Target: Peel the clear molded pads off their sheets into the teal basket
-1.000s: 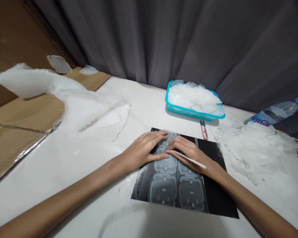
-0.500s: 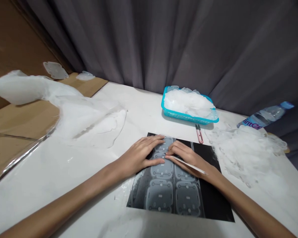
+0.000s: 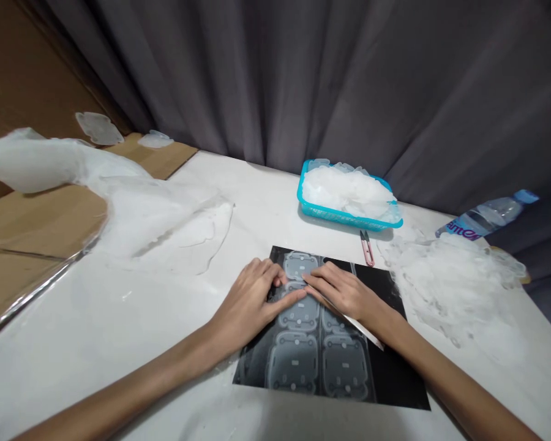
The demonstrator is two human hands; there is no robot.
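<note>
Right hand (image 3: 349, 295) grips white stick (image 3: 365, 333), left hand (image 3: 248, 301) loosely cupped over black sheet (image 3: 397, 373); panels (image 3: 294, 362) still there, pieces (image 3: 340, 187) heap basket (image 3: 344, 215) beyond.

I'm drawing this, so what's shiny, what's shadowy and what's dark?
Head view: the cardboard has a bright glint along its edge; head view: a soft shadow darkens the white table below the black sheet; head view: the curtain looks dim.

One left hand (image 3: 248, 300), one right hand (image 3: 344, 293), one white tool (image 3: 365, 332), one black sheet (image 3: 388, 376), one blue basket (image 3: 349, 214), one pair of snips (image 3: 368, 250), one bottle (image 3: 489, 214).
</note>
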